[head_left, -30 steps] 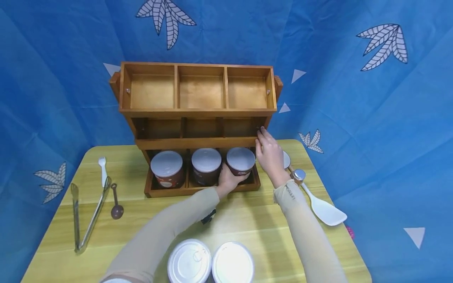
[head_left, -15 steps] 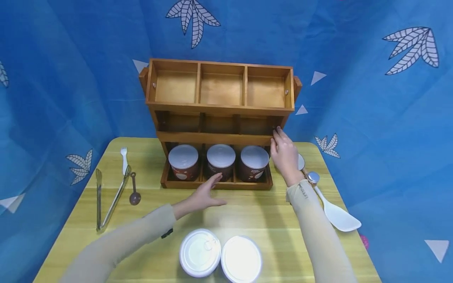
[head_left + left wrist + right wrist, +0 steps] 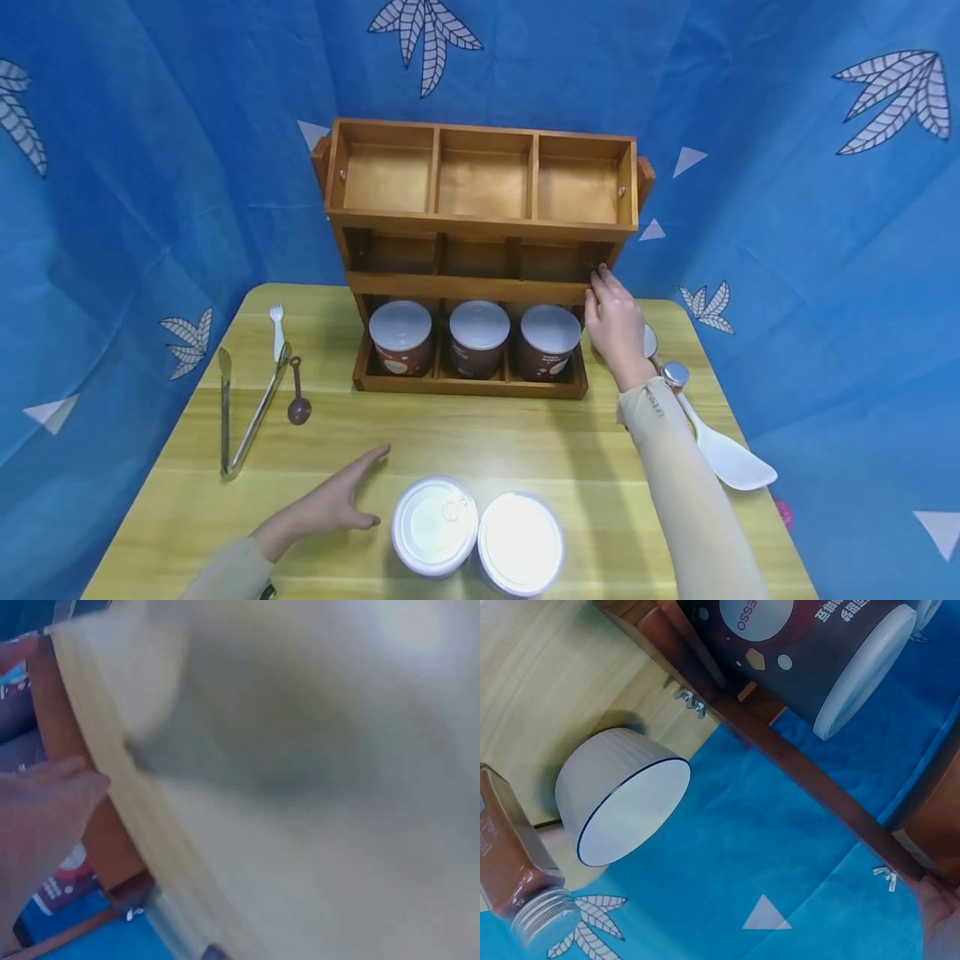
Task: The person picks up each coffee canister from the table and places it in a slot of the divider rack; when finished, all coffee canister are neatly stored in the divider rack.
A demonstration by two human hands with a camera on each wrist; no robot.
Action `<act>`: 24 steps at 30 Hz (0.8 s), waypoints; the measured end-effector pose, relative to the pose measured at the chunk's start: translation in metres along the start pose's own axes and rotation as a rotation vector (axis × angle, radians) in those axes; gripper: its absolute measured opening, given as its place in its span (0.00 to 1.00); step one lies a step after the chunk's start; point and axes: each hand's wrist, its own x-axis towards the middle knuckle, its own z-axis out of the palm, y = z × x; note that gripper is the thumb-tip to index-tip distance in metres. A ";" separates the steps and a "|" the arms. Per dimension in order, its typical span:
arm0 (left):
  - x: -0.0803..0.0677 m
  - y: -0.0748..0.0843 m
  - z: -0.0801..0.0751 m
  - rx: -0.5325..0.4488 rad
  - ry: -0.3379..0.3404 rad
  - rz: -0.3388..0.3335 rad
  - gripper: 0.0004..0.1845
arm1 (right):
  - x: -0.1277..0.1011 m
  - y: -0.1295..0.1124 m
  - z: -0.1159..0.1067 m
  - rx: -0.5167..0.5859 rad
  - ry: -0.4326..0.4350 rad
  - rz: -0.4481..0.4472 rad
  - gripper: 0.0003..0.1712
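A tiered wooden rack (image 3: 467,286) stands at the back of the table. In its lowest tier sit three dark brown cans with pale lids: a left can (image 3: 402,327), a middle can (image 3: 479,327) and a right can (image 3: 550,330), each in its own compartment. My right hand (image 3: 617,329) holds the right end of the middle tier, fingertips inside its front board. My left hand (image 3: 318,507) hovers over the table, fingers and thumb spread, holding nothing. Just right of it are two white-lidded containers, a left one (image 3: 435,525) and a right one (image 3: 521,543), side by side.
Metal tongs (image 3: 255,421), a white fork (image 3: 277,331) and a brown measuring spoon (image 3: 298,408) lie at left. On the right are a white spatula (image 3: 731,458), a jar with a silver cap (image 3: 675,374) and a white cup (image 3: 619,795). Blue cloth hangs behind.
My left hand has left the cans in the lowest tier and pulled back toward the table's front left, fingers spread. The right hand stays at the rack. The head view has shifted left.
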 end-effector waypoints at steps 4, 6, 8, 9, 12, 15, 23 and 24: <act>-0.015 -0.003 0.023 -0.106 -0.086 0.036 0.61 | 0.002 -0.001 -0.001 -0.002 0.000 -0.002 0.21; -0.016 -0.004 0.034 -0.153 -0.099 0.049 0.61 | 0.002 -0.002 -0.002 -0.002 -0.006 0.000 0.22; -0.016 -0.005 0.043 -0.196 -0.102 0.057 0.62 | 0.001 -0.003 -0.001 -0.006 -0.011 0.004 0.22; -0.016 -0.005 0.047 -0.215 -0.100 0.069 0.63 | 0.000 -0.003 -0.001 -0.006 -0.014 0.006 0.22; -0.011 -0.004 0.057 -0.255 -0.083 0.122 0.63 | 0.000 -0.003 -0.001 -0.008 -0.019 0.015 0.22; -0.007 -0.004 0.065 -0.282 -0.060 0.196 0.63 | -0.001 -0.003 0.001 -0.007 -0.017 0.020 0.22; -0.002 -0.003 0.075 -0.395 -0.066 0.255 0.63 | 0.001 -0.003 0.002 0.005 0.003 0.019 0.22; -0.002 -0.002 0.075 -0.400 -0.067 0.238 0.63 | 0.001 -0.003 0.002 0.007 0.005 0.017 0.22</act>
